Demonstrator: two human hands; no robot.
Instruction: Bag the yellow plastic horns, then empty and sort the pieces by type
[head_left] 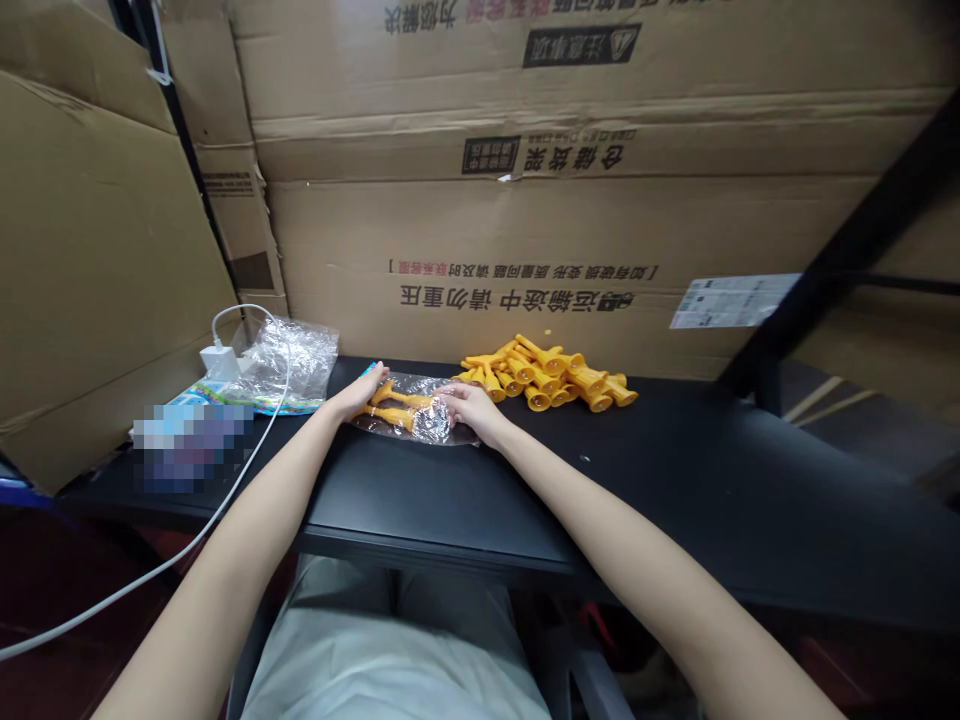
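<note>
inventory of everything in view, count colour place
Plastic pieces: many, yellow, heaped at back, some bagged
Bag: one, clear, between the hands
Wrapping: count unclear, clear, left
Charger: one, white, left
Cable: one, white, left
Packet: count unclear, blue-purple, left
Cardboard: several, brown, back and left
Label: one, white, right
Bars: two, black, either side
Desk: one, black, centre
Clothing: count unclear, pale, below desk
Left hand: one, bare, holding bag
Right hand: one, bare, holding bag

Black table point(712, 480), yellow pieces point(553, 364), colourful packaging point(283, 407)

Workshop, cardboard wall point(337, 230), black bench point(675, 470), orange parts point(553, 365)
</note>
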